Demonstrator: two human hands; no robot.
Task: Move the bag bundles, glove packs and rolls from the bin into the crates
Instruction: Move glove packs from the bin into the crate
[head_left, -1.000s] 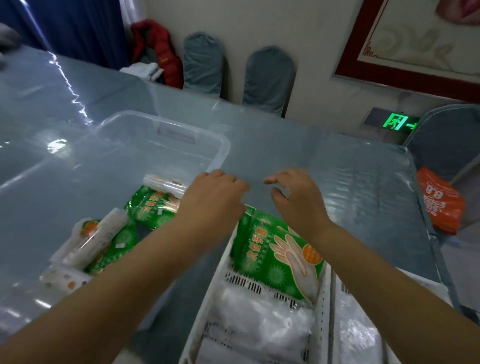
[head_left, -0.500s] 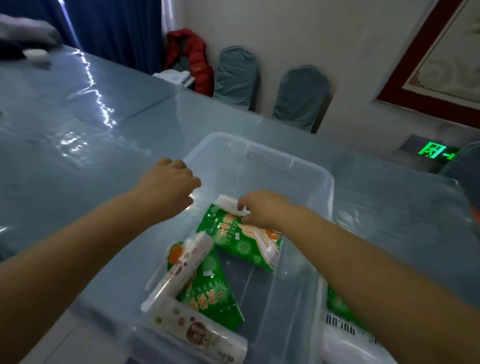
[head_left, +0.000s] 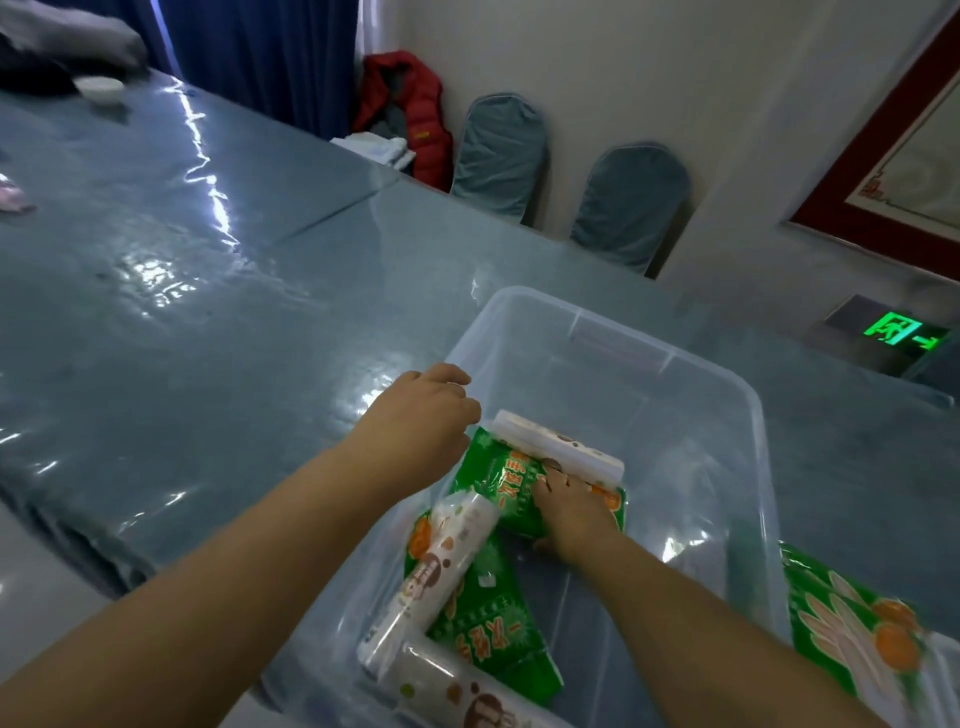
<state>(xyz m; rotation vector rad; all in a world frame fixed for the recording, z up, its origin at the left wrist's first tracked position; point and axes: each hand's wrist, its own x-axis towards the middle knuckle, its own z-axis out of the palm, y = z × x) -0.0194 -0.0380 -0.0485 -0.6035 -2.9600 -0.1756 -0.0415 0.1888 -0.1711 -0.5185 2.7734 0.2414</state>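
A clear plastic bin (head_left: 748, 415) stands on the table. Inside lie two green glove packs and three white rolls. My right hand (head_left: 571, 512) reaches into the bin and grips the upper green glove pack (head_left: 498, 478), its fingers curled over the pack's middle. A white roll (head_left: 556, 449) lies just beyond that hand. Another roll (head_left: 431, 566) lies diagonally over the lower green pack (head_left: 493, 623), and a third roll (head_left: 457, 696) sits at the bin's near edge. My left hand (head_left: 423, 415) hovers loosely curled at the bin's left rim, holding nothing. A further green glove pack (head_left: 857, 629) lies at the right.
The table (head_left: 208, 338) is covered in glossy blue-grey plastic. Two covered chairs (head_left: 498, 150) stand against the far wall beside a red jacket (head_left: 410, 114). A small white bowl (head_left: 98, 88) sits at the far left.
Both hands left the crates and swung left to the bin. My right hand went deeper inside and closed on the upper green pack; my left hand moved to the bin's rim.
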